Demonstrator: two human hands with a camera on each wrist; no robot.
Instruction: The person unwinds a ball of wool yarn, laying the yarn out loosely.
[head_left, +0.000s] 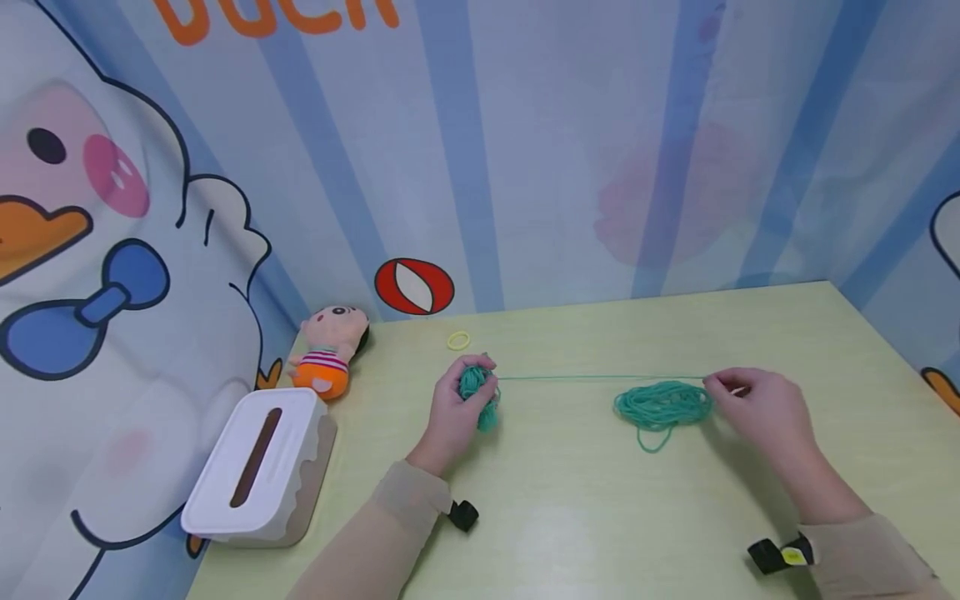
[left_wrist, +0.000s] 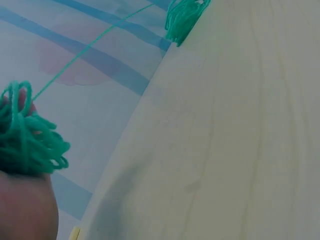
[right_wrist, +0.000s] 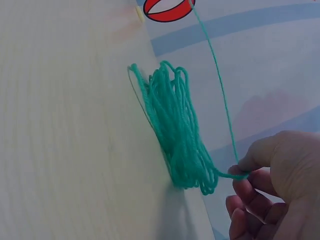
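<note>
My left hand [head_left: 455, 406] grips a small wound bundle of green yarn [head_left: 474, 383], its loops bulging past the fingers in the left wrist view. From that bundle a single strand [head_left: 585, 377] runs taut and nearly level to my right hand [head_left: 765, 408]. Thumb and forefinger of the right hand pinch the strand, as the right wrist view shows close up. Just left of those fingertips lies a larger loose skein of green yarn [head_left: 663, 406] on the table, one loop trailing toward me. The pinched yarn also leads back into this skein [right_wrist: 175, 130].
A white-lidded tissue box [head_left: 258, 467] stands at the table's left edge, with a plush doll [head_left: 330, 350] behind it. Near the back edge lies a yellow ring [head_left: 458, 340]. A printed cloth [head_left: 555, 150] hangs behind the pale wooden table [head_left: 570, 517].
</note>
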